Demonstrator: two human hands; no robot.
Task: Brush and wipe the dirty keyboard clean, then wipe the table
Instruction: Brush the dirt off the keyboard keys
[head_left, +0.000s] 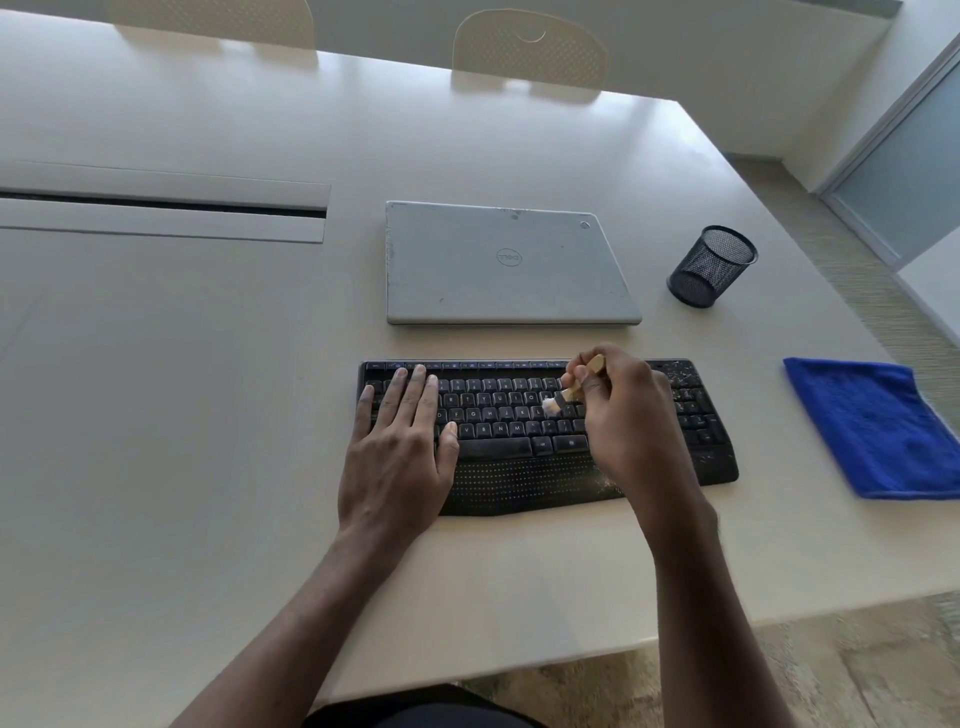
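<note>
Head view: our right hand (623, 415) pinches the brush (571, 393) over the keyboard (519, 467).
Dust (683, 374) lies to that hand's right; our left hand (400, 452) rests flat.

A single wide-angle view from the person's head, above the near edge of the bench (182, 415), faces forward and steeply down. The keyboard (498, 415) sits close, just right of centre; chairs (530, 52) show at 12 o'clock.

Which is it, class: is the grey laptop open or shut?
Shut. The grey rectangular laptop lies flat, lid down, its logo facing up.
</note>
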